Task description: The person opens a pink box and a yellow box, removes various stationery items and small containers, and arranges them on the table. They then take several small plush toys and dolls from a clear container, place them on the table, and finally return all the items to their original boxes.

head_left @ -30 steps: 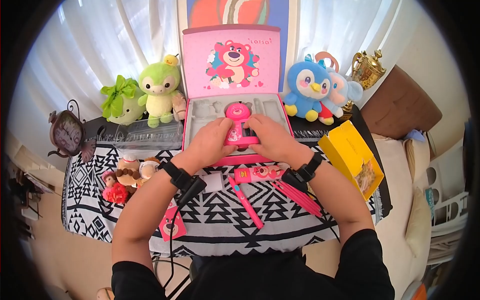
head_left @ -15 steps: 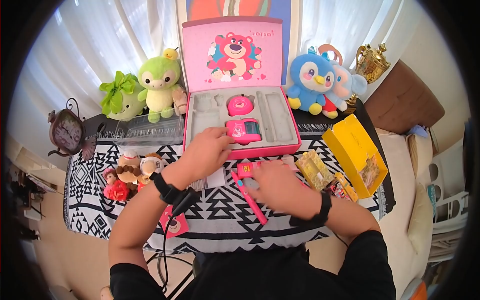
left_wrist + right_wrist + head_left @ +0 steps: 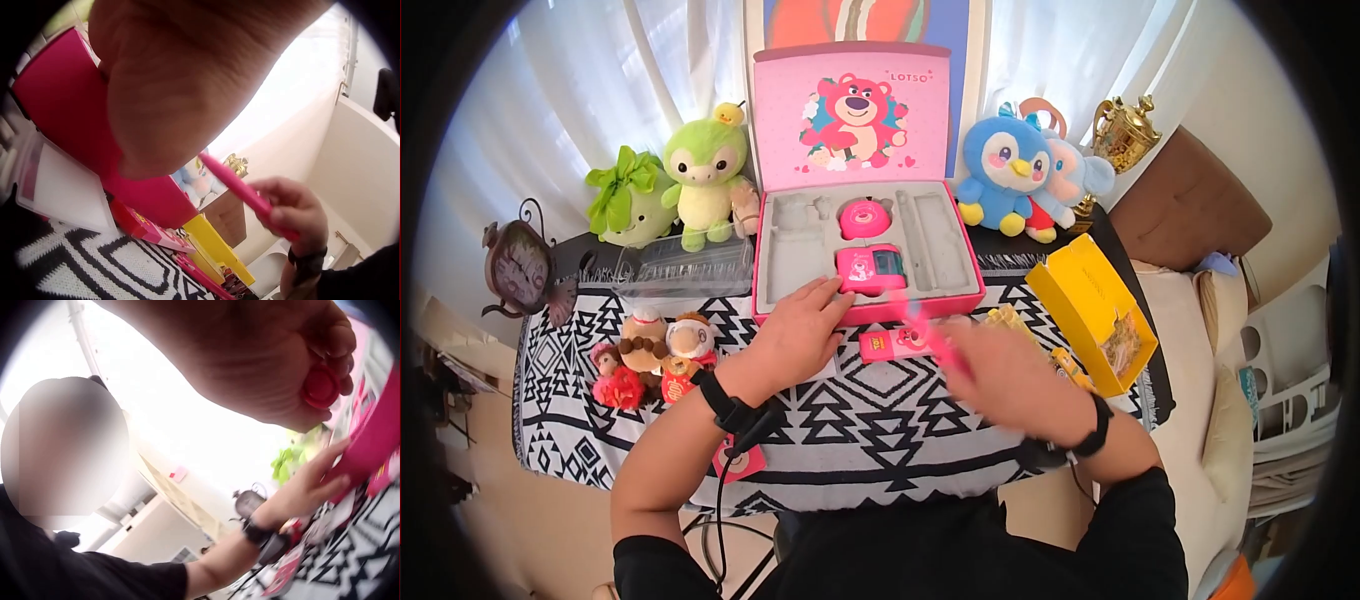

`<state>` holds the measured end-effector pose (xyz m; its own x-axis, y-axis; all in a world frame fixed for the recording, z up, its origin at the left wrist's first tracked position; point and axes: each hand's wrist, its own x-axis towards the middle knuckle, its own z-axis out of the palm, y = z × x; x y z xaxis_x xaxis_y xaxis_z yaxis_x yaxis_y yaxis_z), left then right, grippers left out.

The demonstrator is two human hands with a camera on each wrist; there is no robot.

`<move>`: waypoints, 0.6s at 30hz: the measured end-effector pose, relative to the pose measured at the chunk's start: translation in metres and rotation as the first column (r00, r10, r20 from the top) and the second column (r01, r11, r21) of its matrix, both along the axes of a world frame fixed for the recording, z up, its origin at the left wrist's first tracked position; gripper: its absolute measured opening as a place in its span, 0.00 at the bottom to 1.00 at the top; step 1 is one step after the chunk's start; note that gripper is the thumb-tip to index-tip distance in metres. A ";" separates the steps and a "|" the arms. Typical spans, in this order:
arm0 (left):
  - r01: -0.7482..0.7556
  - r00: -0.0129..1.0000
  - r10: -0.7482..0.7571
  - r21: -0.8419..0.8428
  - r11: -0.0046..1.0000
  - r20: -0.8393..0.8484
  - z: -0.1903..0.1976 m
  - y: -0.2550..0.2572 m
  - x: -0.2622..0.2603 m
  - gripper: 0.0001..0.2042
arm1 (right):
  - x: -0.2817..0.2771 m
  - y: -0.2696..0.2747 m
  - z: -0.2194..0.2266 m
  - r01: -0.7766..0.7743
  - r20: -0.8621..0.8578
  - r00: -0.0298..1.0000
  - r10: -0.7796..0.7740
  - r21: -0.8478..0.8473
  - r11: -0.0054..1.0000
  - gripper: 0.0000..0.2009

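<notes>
My right hand (image 3: 1022,382) grips a pink pen-shaped stick (image 3: 234,184), raised in front of the box and pointing toward it; it is blurred in the head view. My left hand (image 3: 805,332) rests with extended fingers at the front edge of the open pink box (image 3: 960,304), left of its middle. In the box's grey foam insert (image 3: 800,270) sit a round pink piece (image 3: 865,218) and, nearer the front, a pink boxy piece with a dark clear window (image 3: 870,268). Before the box lies a small pink carton (image 3: 885,346), partly hidden by the stick.
The lid (image 3: 856,118) stands upright behind. Left are a clear plastic tray (image 3: 685,265), small dolls (image 3: 645,350) and a clock (image 3: 520,265); green plush toys (image 3: 703,175) sit farther back. On the right are a yellow box (image 3: 1090,310) and a blue plush penguin (image 3: 1005,170).
My right hand has left the boxy piece in the foam, reached down to the table and lifted the pen-shaped stick. My left hand has slid back to the box's front edge.
</notes>
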<state>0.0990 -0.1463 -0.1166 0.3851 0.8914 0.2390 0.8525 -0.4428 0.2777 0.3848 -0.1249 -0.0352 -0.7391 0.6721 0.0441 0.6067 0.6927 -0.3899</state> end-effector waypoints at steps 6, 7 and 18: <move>0.000 1.000 0.000 -0.014 1.000 -0.009 0.002 -0.001 0.001 0.29 | -0.040 0.122 -0.058 0.245 -0.024 0.969 -0.248 0.272 0.931 0.14; -0.008 1.000 0.008 -0.011 1.000 -0.014 0.002 -0.001 0.000 0.29 | -0.049 0.135 -0.068 0.245 0.015 0.966 -0.260 0.278 0.929 0.14; 0.128 0.958 -0.087 -0.138 0.982 0.272 0.013 0.003 -0.021 0.21 | -0.061 0.150 -0.089 0.108 0.179 0.968 -0.177 0.338 0.935 0.08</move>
<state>0.0782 -0.1434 -0.1038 0.4223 0.8819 0.2096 0.6893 -0.4626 0.5575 0.3241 0.0248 -0.1243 -0.6527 0.7454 0.1354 0.7506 0.6605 -0.0176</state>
